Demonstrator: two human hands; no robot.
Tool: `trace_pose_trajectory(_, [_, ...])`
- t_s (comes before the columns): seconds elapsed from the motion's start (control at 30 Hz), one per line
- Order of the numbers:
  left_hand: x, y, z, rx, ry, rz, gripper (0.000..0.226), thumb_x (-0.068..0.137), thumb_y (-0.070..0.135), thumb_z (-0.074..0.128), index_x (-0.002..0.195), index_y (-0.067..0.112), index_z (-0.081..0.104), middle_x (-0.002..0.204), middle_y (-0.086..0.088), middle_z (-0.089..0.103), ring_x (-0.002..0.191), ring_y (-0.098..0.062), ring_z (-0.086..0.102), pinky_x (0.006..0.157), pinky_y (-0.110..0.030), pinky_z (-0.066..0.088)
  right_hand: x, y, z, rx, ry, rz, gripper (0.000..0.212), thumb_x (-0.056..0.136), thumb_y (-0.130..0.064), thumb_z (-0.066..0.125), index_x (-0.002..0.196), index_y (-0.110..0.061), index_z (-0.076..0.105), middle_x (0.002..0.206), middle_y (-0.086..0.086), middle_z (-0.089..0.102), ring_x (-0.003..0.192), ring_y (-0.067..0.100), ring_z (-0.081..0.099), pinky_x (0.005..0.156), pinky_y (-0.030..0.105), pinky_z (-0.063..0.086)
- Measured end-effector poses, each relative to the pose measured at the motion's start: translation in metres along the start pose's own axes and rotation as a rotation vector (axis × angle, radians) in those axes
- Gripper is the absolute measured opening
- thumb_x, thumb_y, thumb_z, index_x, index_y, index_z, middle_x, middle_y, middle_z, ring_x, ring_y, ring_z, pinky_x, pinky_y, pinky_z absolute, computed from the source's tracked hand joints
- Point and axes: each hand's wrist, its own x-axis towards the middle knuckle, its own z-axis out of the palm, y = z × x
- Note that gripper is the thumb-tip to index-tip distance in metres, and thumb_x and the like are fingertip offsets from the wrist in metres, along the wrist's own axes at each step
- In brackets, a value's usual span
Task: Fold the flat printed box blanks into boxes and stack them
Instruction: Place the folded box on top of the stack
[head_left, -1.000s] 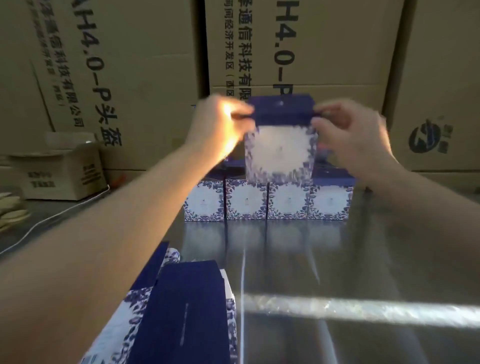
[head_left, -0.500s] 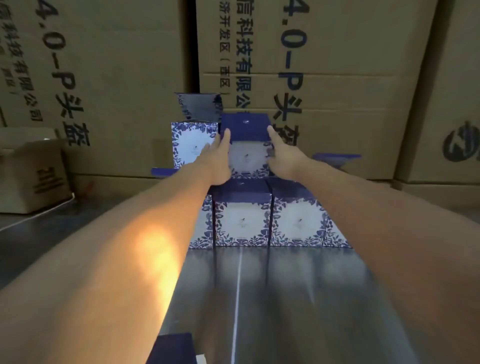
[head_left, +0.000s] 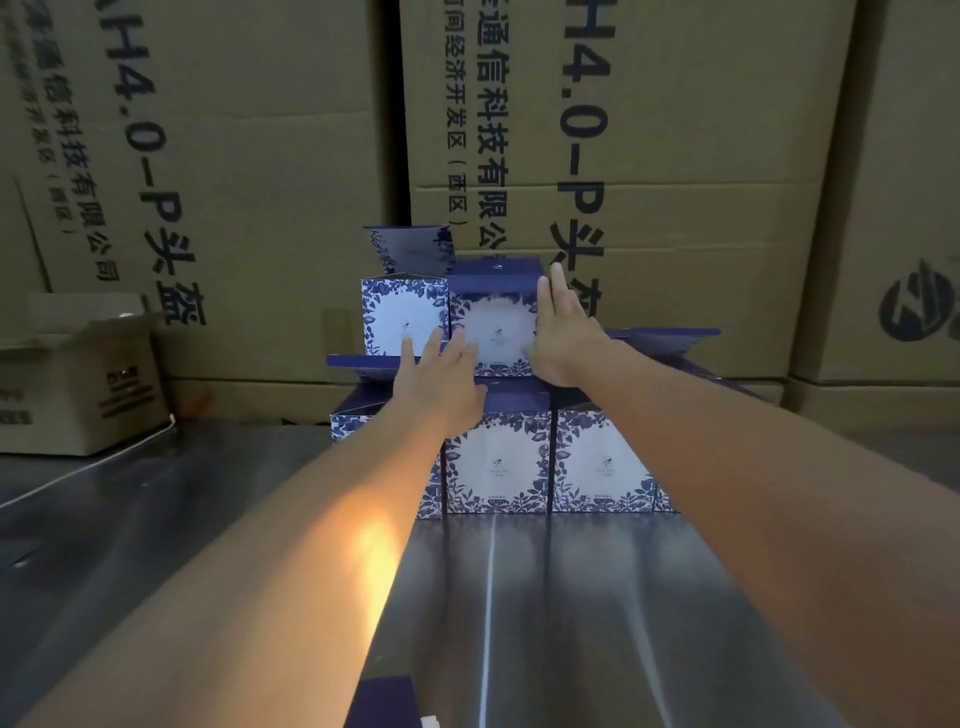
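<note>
Right, I see the top box (head_left: 493, 327) upright on the bottom row (head_left: 498, 462), printed front toward me, navy lid (head_left: 496, 275) up; roughly cubic. L hand (head_left: 441, 379) flat against its lower-left front, R hand (head_left: 561, 338) flat along its right edge, fingers straight.

Dim, soft focus; warm glare on left forearm (head_left: 363, 545).

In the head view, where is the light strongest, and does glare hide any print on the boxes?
Head view: the strongest light is a warm patch on the left forearm; same view, glare washes pale the front of the upper right box, its logo faint; the shiny table mirrors the lower boxes.
</note>
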Motion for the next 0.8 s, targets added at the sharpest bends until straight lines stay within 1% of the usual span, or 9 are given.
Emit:
trace_pose_trajectory(0.13, [-0.005, -0.004, 0.013, 0.058, 0.111, 0.026, 0.061, 0.100, 0.047, 0.017, 0.152, 0.017, 0.004, 0.160, 0.000, -0.005, 0.146, -0.023, -0.011, 0.115, -0.051, -0.010, 0.006, -0.003, 0.012, -0.061, -0.056, -0.026, 0.069, 0.101, -0.037, 0.035, 0.152, -0.018, -0.008, 0.156, -0.001, -0.027, 0.147, 0.023, -0.009, 0.116, 0.052, 0.008])
trace_pose_trajectory(0.2, [-0.010, -0.004, 0.017, 0.091, 0.168, 0.033, 0.061, 0.100, 0.049, 0.016, 0.151, 0.017, 0.008, 0.160, -0.002, -0.004, 0.146, -0.023, -0.011, 0.114, -0.051, -0.012, 0.006, 0.000, 0.019, -0.099, -0.151, -0.005, 0.064, 0.101, -0.048, 0.026, 0.153, -0.018, 0.004, 0.160, -0.002, -0.016, 0.147, 0.024, -0.004, 0.115, 0.056, 0.005])
trace_pose_trajectory(0.27, [-0.015, -0.002, 0.017, 0.121, 0.213, 0.068, 0.060, 0.100, 0.048, 0.018, 0.151, 0.016, 0.013, 0.160, -0.003, -0.001, 0.146, -0.024, -0.009, 0.113, -0.051, -0.013, 0.000, 0.000, 0.025, -0.176, -0.178, -0.029, 0.060, 0.100, -0.052, 0.018, 0.151, -0.021, 0.014, 0.161, -0.001, 0.000, 0.147, 0.023, 0.000, 0.113, 0.061, -0.002])
trace_pose_trajectory(0.37, [-0.028, 0.004, 0.010, 0.166, 0.238, 0.150, 0.058, 0.100, 0.046, 0.021, 0.150, 0.016, 0.016, 0.160, -0.003, 0.006, 0.146, -0.023, -0.006, 0.114, -0.049, -0.011, -0.018, -0.001, 0.024, -0.224, -0.120, -0.095, 0.058, 0.100, -0.053, 0.011, 0.147, -0.025, 0.027, 0.158, 0.000, 0.021, 0.147, 0.022, 0.003, 0.109, 0.063, -0.014])
trace_pose_trajectory(0.47, [-0.047, 0.005, -0.005, 0.139, 0.211, 0.220, 0.055, 0.101, 0.040, 0.025, 0.149, 0.016, 0.018, 0.159, -0.001, 0.010, 0.146, -0.022, -0.002, 0.116, -0.043, -0.006, -0.047, -0.003, 0.010, -0.179, -0.021, -0.163, 0.058, 0.099, -0.054, 0.011, 0.145, -0.027, 0.033, 0.156, -0.002, 0.027, 0.147, 0.019, 0.005, 0.109, 0.058, -0.018])
trace_pose_trajectory(0.57, [-0.081, 0.009, -0.022, -0.018, 0.125, 0.288, 0.051, 0.098, 0.029, 0.036, 0.147, 0.022, 0.025, 0.155, 0.002, 0.026, 0.145, -0.019, 0.012, 0.118, -0.039, 0.006, -0.094, -0.012, -0.006, -0.032, -0.049, -0.168, 0.053, 0.099, -0.053, 0.022, 0.142, -0.026, 0.041, 0.149, 0.000, 0.040, 0.143, 0.020, 0.022, 0.114, 0.053, -0.009])
trace_pose_trajectory(0.67, [-0.132, 0.015, -0.033, -0.127, 0.001, 0.341, 0.048, 0.094, 0.021, 0.040, 0.141, 0.028, 0.039, 0.138, 0.002, 0.049, 0.128, -0.020, 0.041, 0.108, -0.038, 0.032, -0.156, -0.024, -0.015, 0.000, -0.163, -0.182, 0.050, 0.099, -0.052, 0.024, 0.138, -0.029, 0.045, 0.141, 0.001, 0.051, 0.135, 0.021, 0.039, 0.118, 0.049, 0.003])
trace_pose_trajectory(0.73, [-0.168, 0.019, -0.033, -0.186, -0.072, 0.306, 0.043, 0.095, 0.020, 0.039, 0.135, 0.032, 0.048, 0.128, 0.000, 0.057, 0.116, -0.021, 0.051, 0.099, -0.036, 0.040, -0.202, -0.029, -0.018, 0.056, -0.215, -0.201, 0.044, 0.101, -0.044, 0.025, 0.131, -0.029, 0.053, 0.136, 0.001, 0.056, 0.125, 0.022, 0.049, 0.115, 0.045, 0.020])
trace_pose_trajectory(0.8, [-0.201, 0.023, -0.029, -0.273, -0.113, 0.233, 0.038, 0.096, 0.023, 0.039, 0.130, 0.033, 0.054, 0.128, 0.003, 0.059, 0.115, -0.019, 0.053, 0.099, -0.033, 0.041, -0.248, -0.033, -0.016, 0.165, -0.250, -0.174, 0.039, 0.100, -0.037, 0.029, 0.118, -0.027, 0.062, 0.126, 0.005, 0.062, 0.114, 0.025, 0.056, 0.106, 0.041, 0.036])
